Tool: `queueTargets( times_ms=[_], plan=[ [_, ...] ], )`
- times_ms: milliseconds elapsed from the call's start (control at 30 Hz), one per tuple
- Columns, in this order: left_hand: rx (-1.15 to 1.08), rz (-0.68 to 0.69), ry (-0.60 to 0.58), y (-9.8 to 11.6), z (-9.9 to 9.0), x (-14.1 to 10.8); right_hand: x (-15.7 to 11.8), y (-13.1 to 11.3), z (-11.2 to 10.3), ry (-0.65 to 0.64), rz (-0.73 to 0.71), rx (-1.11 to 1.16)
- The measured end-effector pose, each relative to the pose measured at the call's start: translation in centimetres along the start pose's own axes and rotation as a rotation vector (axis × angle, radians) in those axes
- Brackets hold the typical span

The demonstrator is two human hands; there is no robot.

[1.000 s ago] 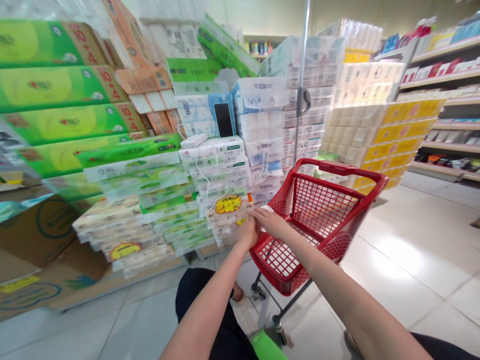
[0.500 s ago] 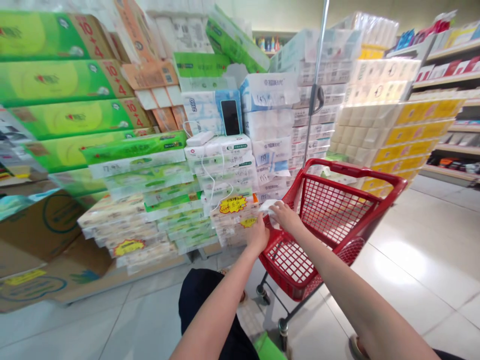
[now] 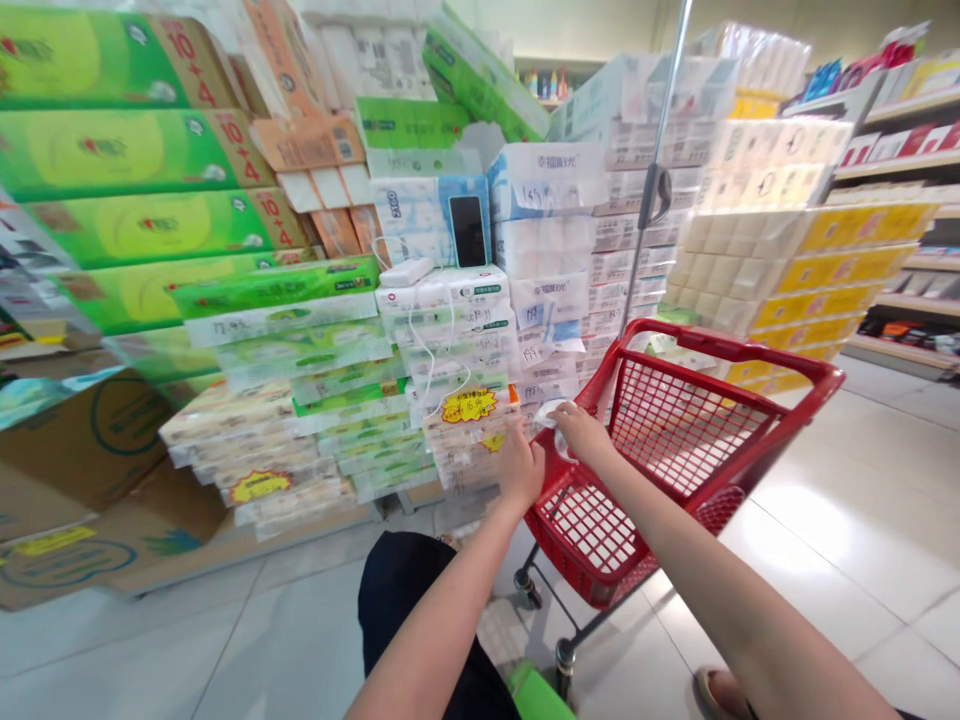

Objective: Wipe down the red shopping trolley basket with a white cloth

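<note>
A red shopping cart (image 3: 600,575) with a grid basket stands in front of me, its near left rim under my hands. My right hand (image 3: 581,430) is closed on a white cloth or tissue (image 3: 553,412) and presses it against the cart's left rim. Just left of it, my left hand (image 3: 521,465) has its fingers curled at the edge of the cart; what they grip, if anything, is hard to make out. Part of the white cloth also shows below my right hand.
Stacked tissue packs (image 3: 345,360) fill the left and middle. A phone (image 3: 468,231) leans on a pack beside a white power bank (image 3: 407,271) with a cable. A metal pole (image 3: 656,150) rises behind the cart. Cardboard boxes (image 3: 75,440) lie at left.
The cart has shifted slightly right in view. My right hand with the cloth has moved a little right along the rim, and the gap between my hands has widened.
</note>
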State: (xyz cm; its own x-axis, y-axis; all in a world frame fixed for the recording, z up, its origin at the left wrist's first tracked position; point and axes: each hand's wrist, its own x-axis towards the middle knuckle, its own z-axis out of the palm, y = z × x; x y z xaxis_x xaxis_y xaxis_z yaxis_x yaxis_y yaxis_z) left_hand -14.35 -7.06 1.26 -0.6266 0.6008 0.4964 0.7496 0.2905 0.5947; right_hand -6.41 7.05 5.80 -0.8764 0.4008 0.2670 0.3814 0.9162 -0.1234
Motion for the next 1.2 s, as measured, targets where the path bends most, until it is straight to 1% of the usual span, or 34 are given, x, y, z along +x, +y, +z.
queueTargets(
  times_ms=[67,133,200,233,333,433,567,600,633,733,833,933,1033,1067,1133,1200],
  plan=[
    [-0.015,0.058,0.094,0.3,-0.2,-0.1,-0.8,-1.8,0.6,-0.017,-0.031,0.028],
    [-0.012,0.086,0.137,0.5,-0.5,-0.3,-1.8,-3.7,1.1,-0.035,-0.055,0.052],
    [-0.004,0.097,0.128,0.5,-1.0,-0.6,-3.0,-5.2,1.4,-0.056,-0.067,0.067],
    [-0.006,0.116,0.094,0.5,-1.3,-0.7,-3.7,-5.8,1.4,-0.067,-0.069,0.070],
    [-0.055,0.230,-0.088,0.0,-2.2,-0.1,-6.0,-7.3,1.1,-0.089,-0.085,0.069],
    [-0.113,0.279,-0.295,-0.3,-2.6,1.7,-8.6,-8.7,0.8,-0.089,-0.152,0.049],
    [-0.089,0.367,-0.693,0.1,-2.3,4.2,-11.0,-9.7,0.5,-0.082,-0.260,0.002],
    [-0.062,0.386,-0.749,0.2,-2.1,4.4,-11.3,-9.7,0.5,-0.078,-0.288,-0.011],
    [-0.028,0.395,-0.767,0.2,-2.0,4.4,-11.6,-9.6,0.5,-0.075,-0.316,-0.024],
    [0.092,0.401,-0.702,0.4,-1.7,3.7,-11.9,-9.2,0.2,-0.065,-0.357,-0.073],
    [0.159,0.374,-0.656,0.5,-1.2,2.9,-12.5,-8.8,-0.6,-0.069,-0.339,-0.106],
    [0.154,0.295,-0.651,0.8,-0.4,2.9,-14.2,-8.6,-1.8,-0.067,-0.287,-0.070],
    [0.162,0.229,-0.634,1.3,0.5,3.0,-16.6,-8.3,-2.4,-0.030,-0.230,-0.054],
    [0.169,0.216,-0.604,1.5,0.8,2.9,-17.4,-8.2,-2.4,-0.010,-0.219,-0.066],
    [0.179,0.213,-0.496,1.9,1.1,2.3,-18.9,-7.7,-2.2,0.048,-0.196,-0.108],
    [0.155,0.279,-0.380,2.2,1.1,1.2,-20.0,-7.0,-1.7,0.111,-0.164,-0.146]
  ],
)
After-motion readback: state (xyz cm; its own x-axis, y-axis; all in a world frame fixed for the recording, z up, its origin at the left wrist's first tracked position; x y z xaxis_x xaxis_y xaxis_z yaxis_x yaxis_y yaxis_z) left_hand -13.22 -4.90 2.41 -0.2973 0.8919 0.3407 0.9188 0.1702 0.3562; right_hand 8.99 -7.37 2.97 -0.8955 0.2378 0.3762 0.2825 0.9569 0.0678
